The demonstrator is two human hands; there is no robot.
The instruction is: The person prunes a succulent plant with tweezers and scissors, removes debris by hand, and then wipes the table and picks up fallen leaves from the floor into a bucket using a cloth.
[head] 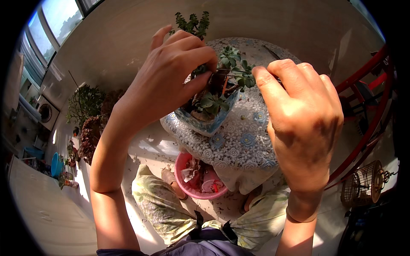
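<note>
A succulent plant (230,57) with rosettes of green leaves grows in a blue-and-white glazed pot (209,126) on a lace-covered round table (246,160). My left hand (177,65) is at the plant's left, thumb and forefinger pinched on a thin dark strand, wire or cord. The strand (232,69) runs across the woody stem to my right hand (301,105), whose thumb and forefinger close on its other end beside the right-hand rosette. My left fingers hide part of the stem. A thin orange-brown stick (225,85) stands in the pot.
Between my feet, below the table edge, sits a pink basin (205,195) holding scraps. Dry bits litter the floor. Another leafy succulent (192,24) rises behind my left hand. Potted plants (85,102) stand at left; a red metal frame (371,140) and a birdcage (362,184) at right.
</note>
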